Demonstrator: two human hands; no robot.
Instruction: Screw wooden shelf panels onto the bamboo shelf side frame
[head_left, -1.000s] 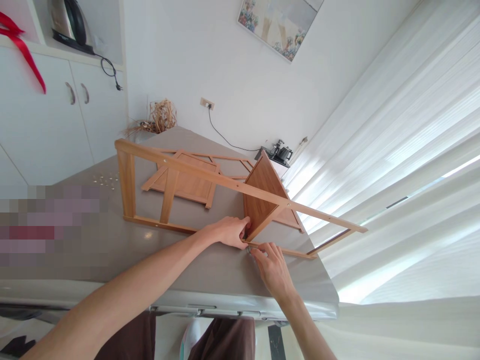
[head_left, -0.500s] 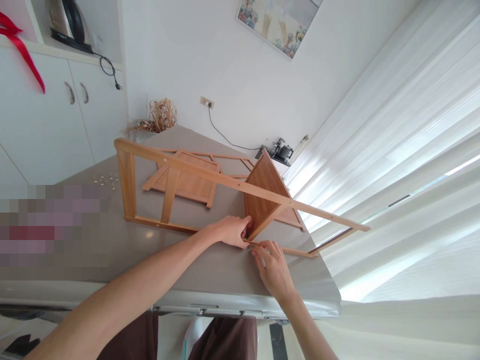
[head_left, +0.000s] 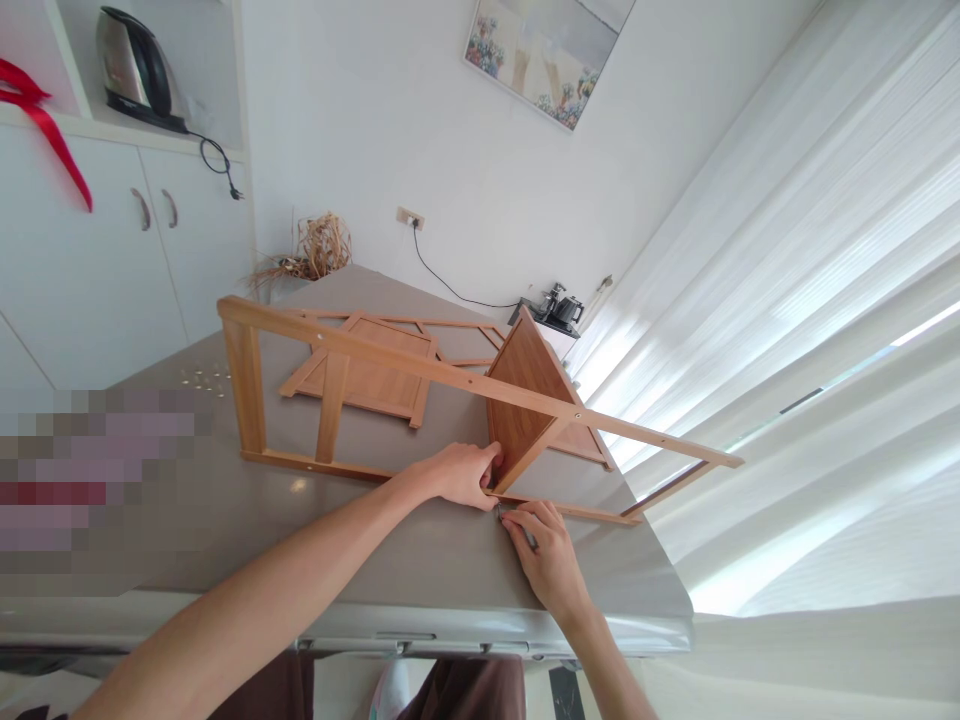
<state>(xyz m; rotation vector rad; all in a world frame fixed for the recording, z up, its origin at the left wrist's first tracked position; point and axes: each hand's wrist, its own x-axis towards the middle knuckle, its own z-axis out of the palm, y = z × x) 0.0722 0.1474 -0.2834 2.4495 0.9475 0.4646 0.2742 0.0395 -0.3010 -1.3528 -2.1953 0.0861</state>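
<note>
A wooden side frame (head_left: 450, 375) stands on its long edge on the grey table. A wooden shelf panel (head_left: 517, 400) meets it at an angle, between the upper and lower rails. My left hand (head_left: 465, 475) is closed around the corner where the panel meets the lower rail. Just to its right, my right hand (head_left: 544, 545) pinches a small metal piece (head_left: 499, 510) against the outer side of that rail. The fingertips partly cover this piece, so I cannot tell whether it is a screw or a hex key.
Behind the frame lie another slatted panel (head_left: 382, 365) and a further wooden frame (head_left: 465, 340). Small metal fittings (head_left: 206, 380) are scattered at the table's left. The table's front edge (head_left: 420, 620) runs close to me, and white curtains (head_left: 787, 350) hang on the right.
The view has tilted slightly, so everything sits a little lower. My right fingers have shifted slightly at the small metal piece; my left hand keeps its hold on the corner.
</note>
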